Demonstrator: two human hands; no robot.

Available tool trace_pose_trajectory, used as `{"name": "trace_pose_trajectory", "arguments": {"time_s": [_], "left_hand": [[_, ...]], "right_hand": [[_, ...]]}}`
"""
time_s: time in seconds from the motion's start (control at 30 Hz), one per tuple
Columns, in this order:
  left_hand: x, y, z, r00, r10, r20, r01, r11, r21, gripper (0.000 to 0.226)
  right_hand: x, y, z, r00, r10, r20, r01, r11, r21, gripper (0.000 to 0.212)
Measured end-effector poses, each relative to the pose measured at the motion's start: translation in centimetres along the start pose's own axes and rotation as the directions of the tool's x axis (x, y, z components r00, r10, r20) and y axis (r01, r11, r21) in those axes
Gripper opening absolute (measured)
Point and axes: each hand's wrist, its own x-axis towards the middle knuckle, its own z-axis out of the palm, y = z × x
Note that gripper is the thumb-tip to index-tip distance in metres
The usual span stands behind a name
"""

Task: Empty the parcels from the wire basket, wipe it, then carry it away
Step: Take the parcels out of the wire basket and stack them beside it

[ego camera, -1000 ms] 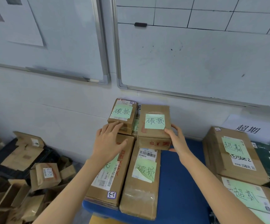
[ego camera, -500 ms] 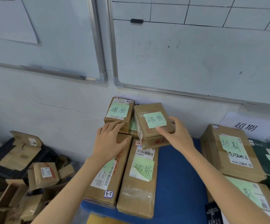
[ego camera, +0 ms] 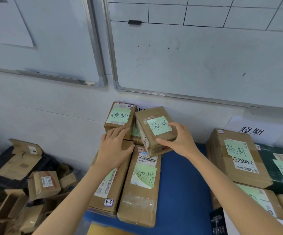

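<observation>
Several brown cardboard parcels with green sticky notes lie on a blue table (ego camera: 179,180) against the wall. My right hand (ego camera: 179,141) grips a small tilted parcel (ego camera: 156,131), thumb at its near edge, fingers over its top right. My left hand (ego camera: 115,146) rests flat on a long parcel (ego camera: 110,184), its fingertips touching another small parcel (ego camera: 118,117) stacked at the back. A second long parcel (ego camera: 140,187) lies beside it, under the tilted one. No wire basket is in view.
More noted parcels (ego camera: 235,156) and a dark green box (ego camera: 279,168) stand at the right of the table. Loose cardboard boxes (ego camera: 42,184) and a black crate (ego camera: 15,167) fill the floor at the left. Whiteboards (ego camera: 205,56) hang on the wall.
My right hand has moved from the parcel's right side onto its top and near edge, and the parcel has turned and tilted. My left hand stays where it was.
</observation>
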Motion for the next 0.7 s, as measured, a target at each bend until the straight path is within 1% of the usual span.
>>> {"name": "trace_pose_trajectory", "arguments": {"time_s": [0.13, 0.23, 0.3, 0.37, 0.43, 0.5, 0.6, 0.7], "left_hand": [[-0.3, 0.2, -0.1, 1.0, -0.015, -0.011, 0.015, 1.0, 0.004, 0.062], [-0.5, 0.5, -0.1, 1.0, -0.023, -0.014, 0.023, 1.0, 0.006, 0.062], [-0.5, 0.7, -0.1, 0.999, -0.027, -0.019, 0.027, 1.0, 0.004, 0.062], [-0.6, 1.0, -0.1, 0.999, -0.028, -0.02, 0.028, 1.0, 0.005, 0.061], [-0.6, 1.1, -0.1, 0.999, -0.026, -0.019, 0.026, 1.0, 0.008, 0.061], [-0.7, 1.2, -0.2, 0.999, -0.027, -0.024, 0.028, 1.0, 0.01, 0.059], [-0.9, 1.3, -0.4, 0.999, -0.039, -0.03, 0.039, 0.999, 0.013, 0.059], [-1.2, 1.4, -0.6, 0.998, -0.048, -0.033, 0.049, 0.999, 0.02, 0.059]], "right_hand": [[0.5, 0.7, -2.0, 0.997, 0.002, 0.076, -0.003, 1.0, 0.013, 0.085], [0.0, 0.3, -1.8, 0.999, -0.004, 0.04, 0.003, 1.0, 0.026, 0.085], [-0.6, -0.4, -1.0, 1.0, 0.004, 0.014, -0.003, 1.0, -0.027, 0.089], [-1.0, -0.7, 0.0, 1.0, -0.011, -0.003, 0.011, 0.99, -0.142, 0.096], [-1.1, -0.6, 0.4, 0.999, -0.035, -0.01, 0.033, 0.984, -0.175, 0.097], [-0.8, -0.4, -0.1, 0.999, -0.04, 0.034, 0.044, 0.988, -0.151, 0.094], [-0.2, 0.2, -1.8, 0.985, -0.066, 0.158, 0.088, 0.987, -0.137, 0.087], [0.3, 0.7, -3.7, 0.964, -0.102, 0.246, 0.122, 0.99, -0.067, 0.075]]}}
